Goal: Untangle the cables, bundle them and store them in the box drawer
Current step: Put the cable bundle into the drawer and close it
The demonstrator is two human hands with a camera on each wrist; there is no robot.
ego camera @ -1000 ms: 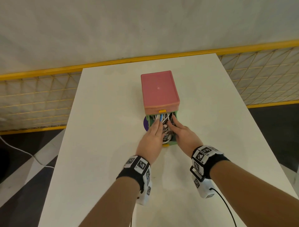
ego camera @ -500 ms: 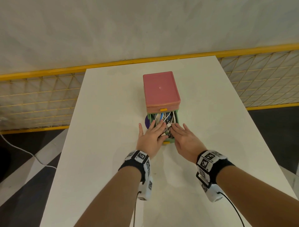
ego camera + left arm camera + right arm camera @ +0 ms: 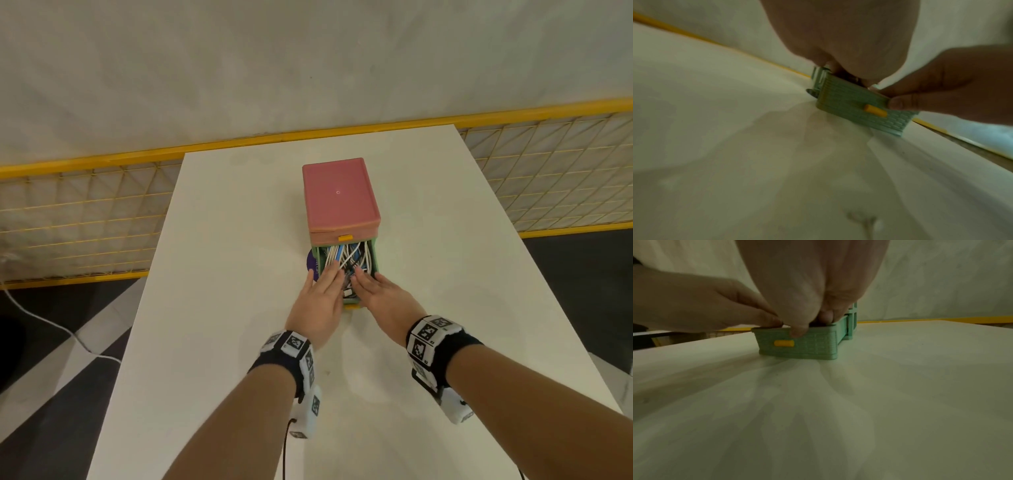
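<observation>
Both flat, unclenched hands, left hand [image 3: 320, 301] and right hand [image 3: 378, 297], have slid back along the cables [image 3: 346, 257] toward the drawer [image 3: 375, 260] front.

A white table [image 3: 219, 342] stands before a yellow wire fence [image 3: 78, 219], a white cord [image 3: 44, 322] trailing on the floor.

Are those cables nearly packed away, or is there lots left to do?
Nearly done. The white and blue cables already lie inside the pulled-out green plastic drawer of the pink-topped box. The left hand and right hand press them down. Left: pushing the drawer shut.
</observation>
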